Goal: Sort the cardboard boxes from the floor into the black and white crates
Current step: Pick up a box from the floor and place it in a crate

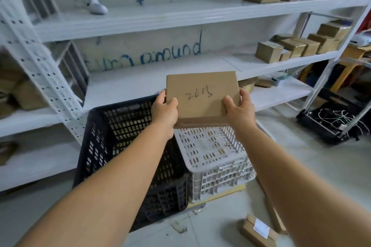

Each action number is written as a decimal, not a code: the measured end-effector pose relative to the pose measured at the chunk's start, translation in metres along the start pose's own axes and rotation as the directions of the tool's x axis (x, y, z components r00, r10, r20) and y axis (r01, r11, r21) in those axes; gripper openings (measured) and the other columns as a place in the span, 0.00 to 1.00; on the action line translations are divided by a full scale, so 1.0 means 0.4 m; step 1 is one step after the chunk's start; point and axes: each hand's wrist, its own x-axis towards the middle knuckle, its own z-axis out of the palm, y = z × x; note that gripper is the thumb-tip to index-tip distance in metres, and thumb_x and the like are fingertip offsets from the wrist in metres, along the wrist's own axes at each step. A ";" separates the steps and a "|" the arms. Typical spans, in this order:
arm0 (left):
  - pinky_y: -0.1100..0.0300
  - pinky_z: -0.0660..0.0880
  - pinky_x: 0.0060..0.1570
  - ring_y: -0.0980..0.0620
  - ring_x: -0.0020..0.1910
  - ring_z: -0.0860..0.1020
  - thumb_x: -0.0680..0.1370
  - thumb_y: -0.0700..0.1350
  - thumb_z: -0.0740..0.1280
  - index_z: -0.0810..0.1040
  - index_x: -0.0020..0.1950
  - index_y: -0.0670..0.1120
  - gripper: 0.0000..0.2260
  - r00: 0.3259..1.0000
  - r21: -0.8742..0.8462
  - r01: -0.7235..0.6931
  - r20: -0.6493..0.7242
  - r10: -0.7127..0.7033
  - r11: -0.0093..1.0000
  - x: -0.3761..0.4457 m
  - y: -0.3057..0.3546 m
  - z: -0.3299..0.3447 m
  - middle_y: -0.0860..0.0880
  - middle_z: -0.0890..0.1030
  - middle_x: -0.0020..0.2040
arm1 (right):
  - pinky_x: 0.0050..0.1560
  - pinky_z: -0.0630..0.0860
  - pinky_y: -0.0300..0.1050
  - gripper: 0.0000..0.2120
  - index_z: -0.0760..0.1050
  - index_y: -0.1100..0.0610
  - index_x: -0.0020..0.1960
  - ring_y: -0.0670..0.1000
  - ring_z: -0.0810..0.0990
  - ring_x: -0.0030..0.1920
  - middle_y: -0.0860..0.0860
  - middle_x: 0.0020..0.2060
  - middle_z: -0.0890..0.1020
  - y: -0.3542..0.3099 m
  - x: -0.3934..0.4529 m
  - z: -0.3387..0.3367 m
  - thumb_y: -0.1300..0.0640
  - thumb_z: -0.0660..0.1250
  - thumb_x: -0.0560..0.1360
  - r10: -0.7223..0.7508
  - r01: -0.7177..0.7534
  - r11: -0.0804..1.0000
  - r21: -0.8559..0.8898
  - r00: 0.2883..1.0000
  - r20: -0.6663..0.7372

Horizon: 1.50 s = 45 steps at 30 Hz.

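Both bare arms reach far forward, roughly parallel. The left hand (165, 108) and right hand (239, 108) face each other, thumbs on top, fingers curled in a grip.

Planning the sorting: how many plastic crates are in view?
2. The black plastic lattice crate stands on the floor at left; the white plastic lattice crate sits beside it on the right, touching. None appears hidden.

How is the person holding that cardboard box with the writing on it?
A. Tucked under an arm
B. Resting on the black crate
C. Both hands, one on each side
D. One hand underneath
C: the left hand and right hand grip opposite edges of the cardboard box, held up above the crates.
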 end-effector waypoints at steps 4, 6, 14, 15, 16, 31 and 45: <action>0.59 0.73 0.47 0.51 0.56 0.76 0.82 0.42 0.58 0.69 0.71 0.55 0.18 0.999 -0.008 -0.013 -0.030 0.013 1.000 0.051 0.001 -0.082 0.52 0.77 0.62 | 0.59 0.76 0.57 0.28 0.61 0.44 0.73 0.54 0.76 0.59 0.51 0.65 0.72 -0.016 -0.010 0.096 0.44 0.63 0.75 -0.049 0.050 0.997 -0.054 0.998 0.030; 0.58 0.72 0.48 0.51 0.57 0.76 0.82 0.43 0.58 0.69 0.72 0.55 0.18 0.998 -0.006 -0.007 -0.064 0.007 1.000 0.073 -0.003 -0.115 0.52 0.76 0.63 | 0.61 0.75 0.56 0.29 0.60 0.46 0.75 0.54 0.74 0.62 0.50 0.67 0.71 -0.023 -0.007 0.136 0.45 0.63 0.76 -0.050 0.053 0.996 -0.074 0.997 0.051; 0.56 0.72 0.52 0.50 0.56 0.74 0.82 0.42 0.57 0.67 0.71 0.50 0.17 0.950 -0.013 0.057 -0.306 -0.058 0.998 0.175 -0.041 -0.242 0.50 0.75 0.63 | 0.60 0.76 0.58 0.29 0.59 0.44 0.75 0.56 0.74 0.61 0.52 0.67 0.70 -0.022 0.033 0.350 0.45 0.62 0.76 -0.065 0.097 0.988 -0.118 0.967 0.247; 0.56 0.72 0.52 0.49 0.56 0.75 0.82 0.43 0.58 0.67 0.71 0.50 0.17 0.936 -0.017 0.074 -0.343 -0.075 0.997 0.191 -0.051 -0.261 0.49 0.76 0.63 | 0.61 0.75 0.58 0.29 0.59 0.44 0.75 0.56 0.74 0.61 0.52 0.66 0.70 -0.015 0.040 0.382 0.45 0.62 0.76 -0.058 0.097 0.987 -0.125 0.957 0.284; 0.56 0.72 0.51 0.49 0.56 0.75 0.82 0.43 0.58 0.68 0.70 0.49 0.16 0.922 -0.018 0.090 -0.376 -0.091 0.996 0.206 -0.058 -0.278 0.49 0.76 0.63 | 0.61 0.75 0.58 0.29 0.59 0.44 0.74 0.56 0.74 0.61 0.52 0.66 0.70 -0.008 0.045 0.413 0.45 0.62 0.76 -0.042 0.089 0.987 -0.133 0.946 0.322; 0.59 0.69 0.50 0.48 0.57 0.73 0.77 0.40 0.64 0.63 0.74 0.52 0.26 0.794 0.087 0.401 -0.529 -0.299 0.912 0.376 -0.320 -0.447 0.50 0.74 0.63 | 0.50 0.69 0.45 0.21 0.64 0.55 0.71 0.55 0.74 0.59 0.53 0.65 0.72 0.242 0.075 0.736 0.52 0.60 0.80 0.308 -0.114 0.923 -0.368 0.793 0.526; 0.50 0.73 0.63 0.45 0.67 0.69 0.73 0.43 0.69 0.59 0.76 0.53 0.34 0.797 0.354 0.579 -0.437 -0.418 0.734 0.631 -0.563 -0.510 0.49 0.68 0.69 | 0.49 0.68 0.45 0.29 0.56 0.46 0.77 0.56 0.70 0.52 0.56 0.69 0.61 0.461 0.152 0.966 0.52 0.62 0.79 0.558 -0.328 0.780 -0.533 0.750 0.356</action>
